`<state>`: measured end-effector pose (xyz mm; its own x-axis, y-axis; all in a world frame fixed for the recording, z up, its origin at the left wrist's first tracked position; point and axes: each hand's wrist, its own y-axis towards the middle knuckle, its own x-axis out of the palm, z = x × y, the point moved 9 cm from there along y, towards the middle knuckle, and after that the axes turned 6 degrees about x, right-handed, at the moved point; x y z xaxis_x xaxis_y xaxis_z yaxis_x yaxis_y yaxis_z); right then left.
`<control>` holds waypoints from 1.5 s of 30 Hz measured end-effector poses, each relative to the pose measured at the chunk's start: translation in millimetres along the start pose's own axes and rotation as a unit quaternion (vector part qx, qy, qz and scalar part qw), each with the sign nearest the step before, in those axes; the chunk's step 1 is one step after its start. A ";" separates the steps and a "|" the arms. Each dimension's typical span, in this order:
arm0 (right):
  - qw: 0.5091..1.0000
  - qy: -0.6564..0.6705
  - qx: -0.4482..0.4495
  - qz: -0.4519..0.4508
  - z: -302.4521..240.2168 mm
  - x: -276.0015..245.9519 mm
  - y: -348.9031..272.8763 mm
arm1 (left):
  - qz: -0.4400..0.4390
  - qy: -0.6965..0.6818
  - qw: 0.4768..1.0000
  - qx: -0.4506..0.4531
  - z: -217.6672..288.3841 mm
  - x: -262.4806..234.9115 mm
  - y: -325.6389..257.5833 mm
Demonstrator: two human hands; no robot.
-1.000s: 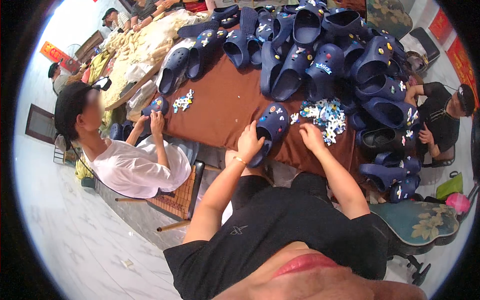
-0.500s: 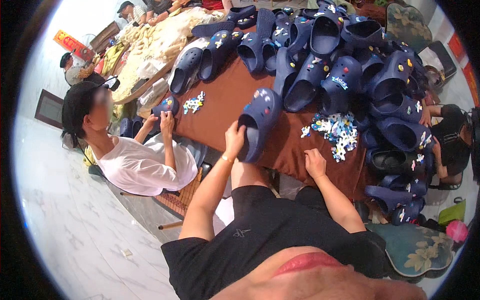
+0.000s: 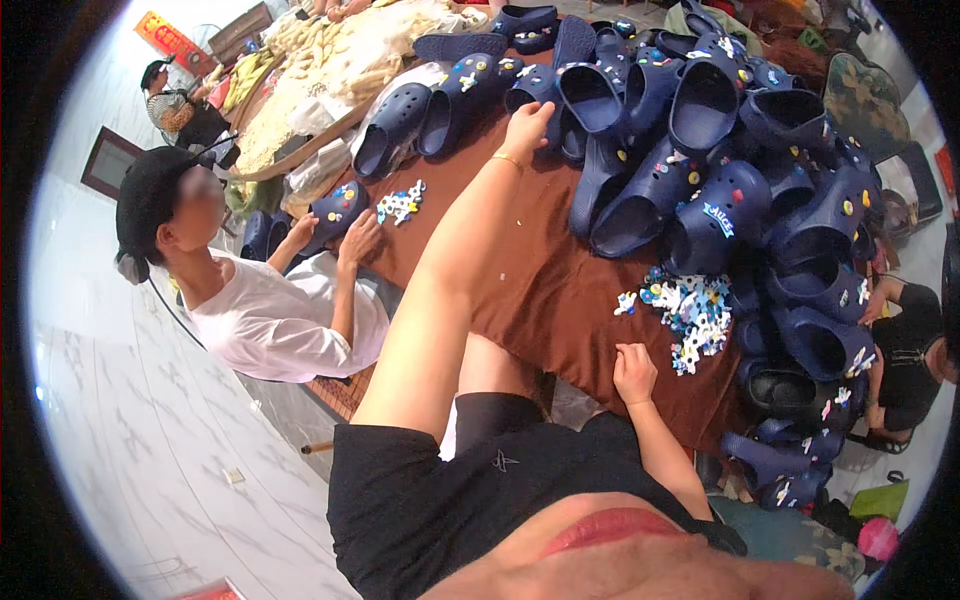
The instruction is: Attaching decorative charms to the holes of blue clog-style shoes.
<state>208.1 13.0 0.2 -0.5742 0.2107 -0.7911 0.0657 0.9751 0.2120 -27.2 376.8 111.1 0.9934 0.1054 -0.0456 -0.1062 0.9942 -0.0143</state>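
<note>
My left arm stretches across the brown-covered table (image 3: pixel 500 275). My left hand (image 3: pixel 527 130) is at the far row of navy foam clogs, beside a clog (image 3: pixel 592 100) whose opening faces me; its fingers look loosely bent with nothing visible in them. At the near table edge my right hand (image 3: pixel 635 373) has its fingers curled in, and whether anything small is inside is hidden. Just beyond it lies a heap of small white, blue and yellow shoe charms (image 3: pixel 695 315). One loose charm (image 3: pixel 625 303) sits to the left of the heap.
Navy clogs (image 3: pixel 715 215) with charms are piled along the far and right sides. A seated co-worker (image 3: pixel 290 310) at left handles another clog (image 3: pixel 338 215) near a smaller charm pile (image 3: pixel 401 203). Another person (image 3: pixel 905 350) sits at right. Pale items (image 3: pixel 330 75) cover a table behind.
My left hand has carried the clog from the near table edge to the far clogs and no longer appears to grip it. My right hand stays by the table edge. The view has shifted.
</note>
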 end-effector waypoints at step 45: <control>0.997 0.018 -0.059 0.034 -12.4 -3.5 -1.3 | 0.261 -0.108 0.958 0.046 -25.5 -108.1 -123.6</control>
<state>199.9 10.1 9.8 -0.6014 0.2720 -0.7512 0.0103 0.9428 0.3331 -122.6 242.0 92.3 0.7933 0.5799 0.1858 -0.5961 0.8018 0.0427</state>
